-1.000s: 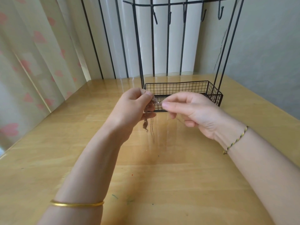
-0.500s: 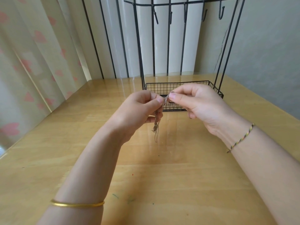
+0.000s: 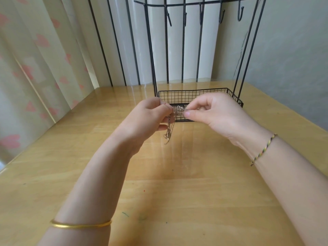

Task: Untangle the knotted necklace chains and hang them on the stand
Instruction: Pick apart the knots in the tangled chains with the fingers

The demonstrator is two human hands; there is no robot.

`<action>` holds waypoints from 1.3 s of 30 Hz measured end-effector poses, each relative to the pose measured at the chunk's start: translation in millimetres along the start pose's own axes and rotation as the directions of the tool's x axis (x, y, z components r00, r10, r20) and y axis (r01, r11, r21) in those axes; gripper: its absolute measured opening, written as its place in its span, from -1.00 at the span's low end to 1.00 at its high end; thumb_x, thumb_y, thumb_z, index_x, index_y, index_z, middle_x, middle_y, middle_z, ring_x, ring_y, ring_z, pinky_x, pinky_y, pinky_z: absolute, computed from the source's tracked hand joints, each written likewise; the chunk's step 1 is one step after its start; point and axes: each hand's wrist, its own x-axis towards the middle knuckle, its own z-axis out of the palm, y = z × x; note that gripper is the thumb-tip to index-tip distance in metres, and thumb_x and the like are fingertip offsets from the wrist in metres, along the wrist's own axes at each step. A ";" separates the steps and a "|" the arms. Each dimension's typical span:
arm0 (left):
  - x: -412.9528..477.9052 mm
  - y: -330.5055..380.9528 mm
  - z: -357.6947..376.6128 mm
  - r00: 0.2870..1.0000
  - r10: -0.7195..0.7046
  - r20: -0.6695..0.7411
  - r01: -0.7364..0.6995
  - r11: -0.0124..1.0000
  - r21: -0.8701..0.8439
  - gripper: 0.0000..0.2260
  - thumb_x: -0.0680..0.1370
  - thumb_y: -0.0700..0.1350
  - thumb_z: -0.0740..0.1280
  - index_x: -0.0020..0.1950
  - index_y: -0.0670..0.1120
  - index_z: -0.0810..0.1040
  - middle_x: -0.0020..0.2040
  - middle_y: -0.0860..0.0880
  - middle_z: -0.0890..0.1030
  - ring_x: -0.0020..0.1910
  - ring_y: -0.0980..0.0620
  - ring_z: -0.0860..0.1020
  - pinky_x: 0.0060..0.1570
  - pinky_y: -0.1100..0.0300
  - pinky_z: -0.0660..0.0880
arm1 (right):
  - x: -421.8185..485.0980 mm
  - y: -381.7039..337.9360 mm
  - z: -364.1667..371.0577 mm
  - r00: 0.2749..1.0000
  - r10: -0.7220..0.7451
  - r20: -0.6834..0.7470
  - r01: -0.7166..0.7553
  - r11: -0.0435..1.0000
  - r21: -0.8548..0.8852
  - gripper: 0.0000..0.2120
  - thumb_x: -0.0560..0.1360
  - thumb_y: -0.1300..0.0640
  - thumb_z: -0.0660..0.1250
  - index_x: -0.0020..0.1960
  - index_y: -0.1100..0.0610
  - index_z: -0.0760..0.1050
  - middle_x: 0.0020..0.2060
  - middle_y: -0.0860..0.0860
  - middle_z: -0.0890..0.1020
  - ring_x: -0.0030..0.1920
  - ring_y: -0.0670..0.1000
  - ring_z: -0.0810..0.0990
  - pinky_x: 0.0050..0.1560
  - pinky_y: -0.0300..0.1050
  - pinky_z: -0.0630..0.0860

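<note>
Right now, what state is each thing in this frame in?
Chains, tangled, held up between both hands, loose ends dangling.
Left hand, fingers pinching the chains.
Right hand, fingers pinching the chains at the knot.
Stand hooks, bare, nothing hung.
Basket, nothing visible inside.

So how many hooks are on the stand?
5, on the stand, along its top: left hook, second, middle, fourth, right hook. More may hide beyond the picture.
</note>
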 end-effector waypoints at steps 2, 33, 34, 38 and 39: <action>0.6 -0.4 -0.7 1.000 -0.020 0.001 0.020 1.000 -0.022 -0.85 0.59 -0.20 0.20 -0.15 -0.11 0.50 -0.13 -0.11 0.57 -0.11 0.00 0.54 0.06 0.06 0.52 | 1.3 0.9 0.0 0.999 -0.025 -0.039 0.022 0.997 -0.075 -0.88 0.42 0.15 0.44 -0.28 0.03 0.58 -0.54 -0.17 0.46 -0.49 -0.23 0.37 -0.43 -0.40 0.26; 6.4 -7.3 -3.4 0.998 -0.063 -0.018 0.050 0.908 -0.416 -0.86 0.56 -0.27 0.13 -0.19 -0.15 0.36 -0.19 -0.16 0.33 -0.34 0.04 0.49 -0.33 0.20 0.51 | 3.0 6.6 -1.3 0.909 0.277 0.313 -0.388 0.283 0.877 -0.82 0.47 0.17 0.16 -0.31 0.12 0.31 -0.52 -0.04 0.30 -0.65 -0.13 0.12 -0.64 -0.31 0.20; 6.5 -8.1 -3.5 0.998 -0.058 -0.031 0.041 0.919 -0.393 -0.84 0.56 -0.27 0.14 -0.21 -0.15 0.36 -0.21 -0.15 0.34 -0.34 0.03 0.49 -0.36 0.21 0.49 | 3.5 7.0 -0.6 0.907 0.289 0.307 -0.386 0.274 0.881 -0.81 0.48 0.18 0.16 -0.31 0.12 0.29 -0.52 -0.04 0.30 -0.65 -0.13 0.13 -0.65 -0.32 0.21; 4.5 -8.6 -4.1 0.999 -0.040 -0.029 0.030 0.957 -0.289 -0.86 0.55 -0.29 0.20 -0.20 -0.15 0.41 -0.27 -0.11 0.42 -0.35 0.05 0.47 -0.39 0.25 0.45 | 7.9 12.1 2.2 0.914 0.367 0.174 -0.268 0.222 0.938 -0.81 0.52 0.28 0.17 -0.27 0.16 0.31 -0.44 0.03 0.40 -0.65 -0.13 0.19 -0.68 -0.33 0.19; 3.8 -8.1 -4.7 0.999 -0.039 -0.012 0.034 0.955 -0.293 -0.87 0.55 -0.31 0.21 -0.18 -0.15 0.41 -0.29 -0.09 0.43 -0.36 0.06 0.47 -0.40 0.26 0.46 | 8.4 13.6 1.9 0.920 0.369 0.130 -0.241 0.274 0.931 -0.81 0.51 0.31 0.18 -0.27 0.16 0.33 -0.43 0.04 0.43 -0.65 -0.13 0.19 -0.68 -0.32 0.16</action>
